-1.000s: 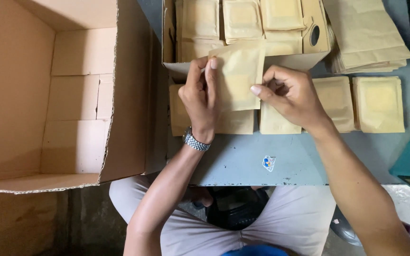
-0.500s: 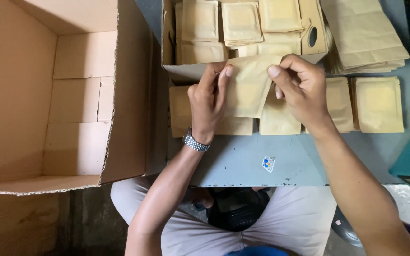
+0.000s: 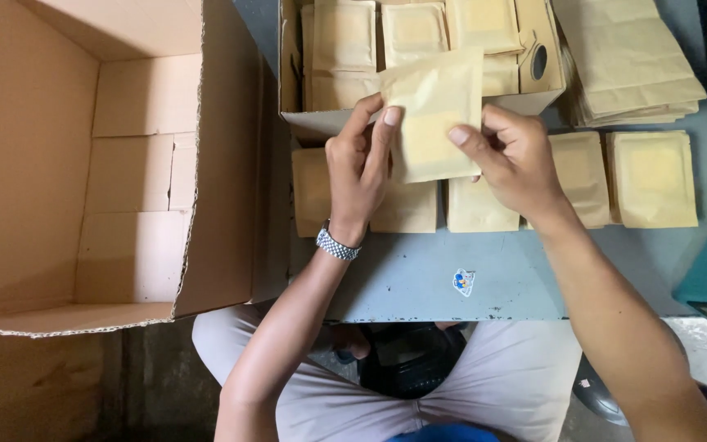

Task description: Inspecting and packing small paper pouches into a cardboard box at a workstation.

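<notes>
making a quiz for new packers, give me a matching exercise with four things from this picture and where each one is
Things:
1. kraft pouch
2. big cardboard box
3. wristwatch
4. sticker

Places:
A. on the left wrist
B. on the blue table, near its front edge
C. held up between both hands
D. standing open at the far left

Pairs: 1-C, 2-D, 3-A, 4-B
</notes>
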